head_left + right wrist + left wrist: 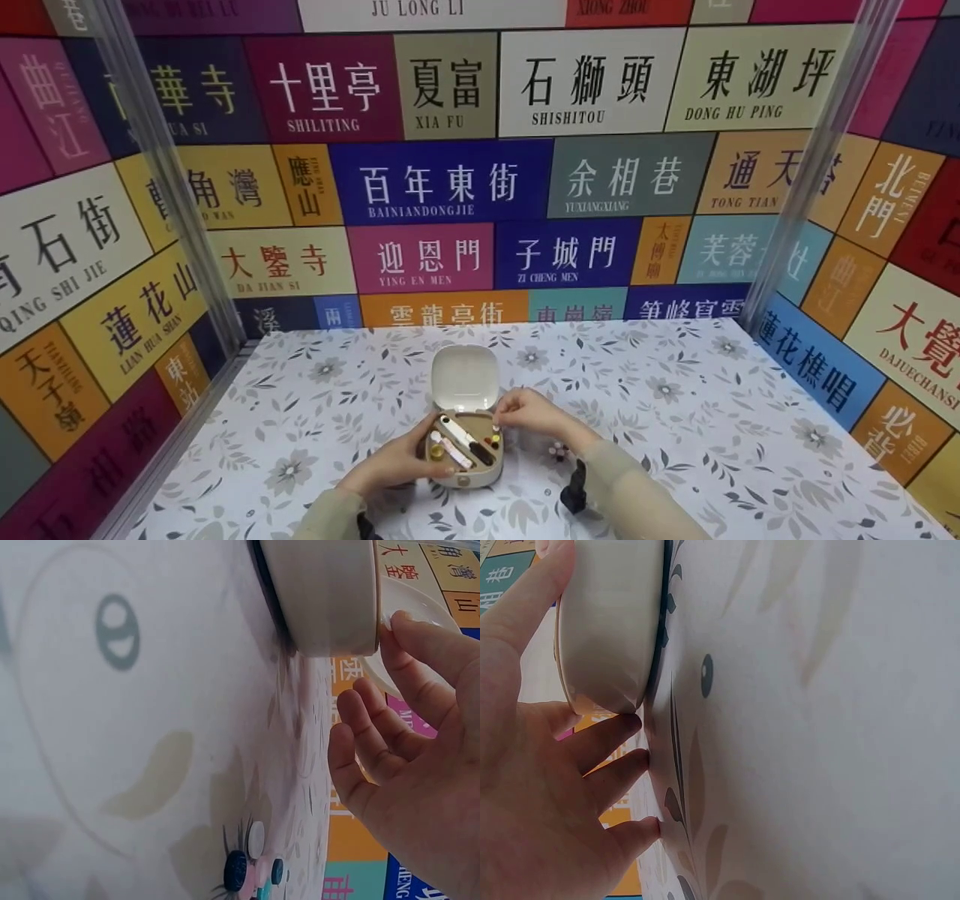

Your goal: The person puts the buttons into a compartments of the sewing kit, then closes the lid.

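Observation:
A cream box (480,477) stands on the table with its rounded lid (465,379) raised. My left hand (397,457) grips its left side, thumb at the front rim; in the left wrist view this hand (547,787) has fingertips against the box (611,622) and the cloth. Inside lie a white stick (454,429), a dark-ended piece (480,452), a pale pink strip (454,452) and small yellow and red bits. Over the right rim, my right hand (536,414) pinches a tiny white piece (387,621) between thumb and forefinger, its other fingers loosely bent.
Small button-like pieces, dark blue (235,871), white (256,839), pink and teal, lie on the patterned tablecloth (300,427) right of the box, near my right forearm. Walls of coloured sign panels (442,182) with clear corner posts enclose the table's back and sides.

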A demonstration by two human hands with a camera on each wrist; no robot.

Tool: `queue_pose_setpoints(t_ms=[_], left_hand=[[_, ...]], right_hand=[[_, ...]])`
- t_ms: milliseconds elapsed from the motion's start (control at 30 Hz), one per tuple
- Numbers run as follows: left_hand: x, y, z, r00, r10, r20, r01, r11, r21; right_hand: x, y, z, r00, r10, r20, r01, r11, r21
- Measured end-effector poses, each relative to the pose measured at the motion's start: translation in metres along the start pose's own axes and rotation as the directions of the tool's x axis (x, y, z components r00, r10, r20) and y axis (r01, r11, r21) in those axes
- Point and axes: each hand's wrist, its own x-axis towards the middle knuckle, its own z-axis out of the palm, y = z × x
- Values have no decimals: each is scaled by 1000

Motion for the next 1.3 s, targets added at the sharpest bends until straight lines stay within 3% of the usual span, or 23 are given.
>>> queue_pose_setpoints(t_ms=[233,500,667,900,1300], left_hand=[[1,2,0,999,-36,-14,36,999,-6],[3,2,2,997,-77,-20,76,996,-43],[2,2,2,998,-57,-19,57,998,-34],[1,0,0,1000,14,-21,-13,1000,27],[-1,0,1,1000,4,-24,-3,1000,9]], right_hand=[[2,-1,1,1000,-17,3,17,1000,-5],[2,-4,1,999,-31,-6,31,995,-91],[1,-5,3,998,-57,-12,55,986,-159],[-1,-7,4,996,-84,-12,80,980,-184],[-1,-5,6,996,-82,-23,76,975,-207]])
